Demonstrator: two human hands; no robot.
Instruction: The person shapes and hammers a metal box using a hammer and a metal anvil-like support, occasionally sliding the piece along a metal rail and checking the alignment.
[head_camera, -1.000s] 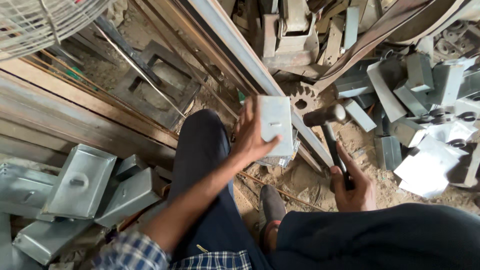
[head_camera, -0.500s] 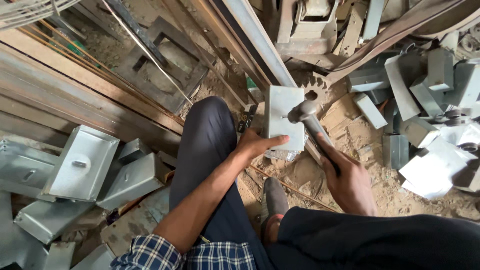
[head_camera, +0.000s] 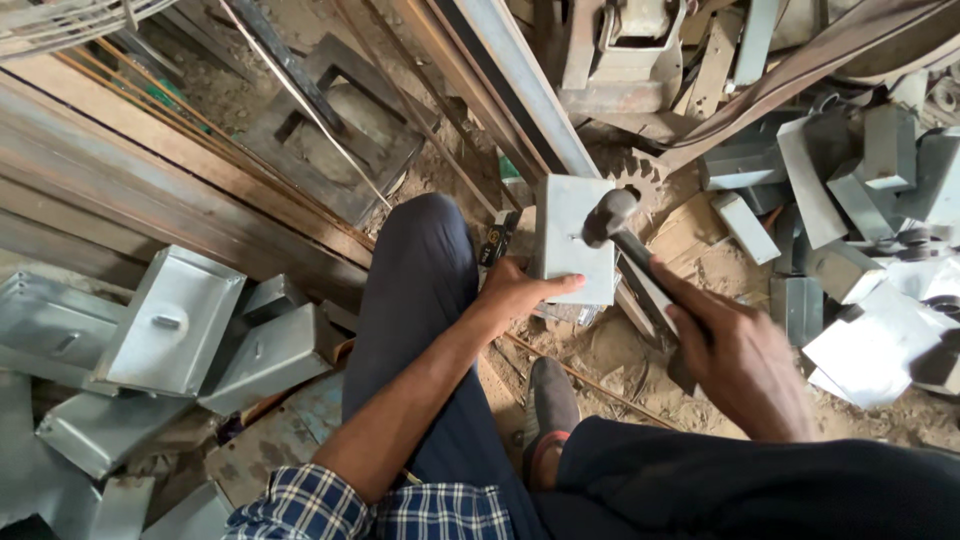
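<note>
Two hands busy: left hand fingers grasping the metal box, right hand clenched round the hammer, head touching it.

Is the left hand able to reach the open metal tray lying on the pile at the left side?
Probably yes, but not as it is now: the left hand is gripping the grey metal box under the hammer. The tray lies uncovered beyond the left knee, with nothing on top of it.
</note>
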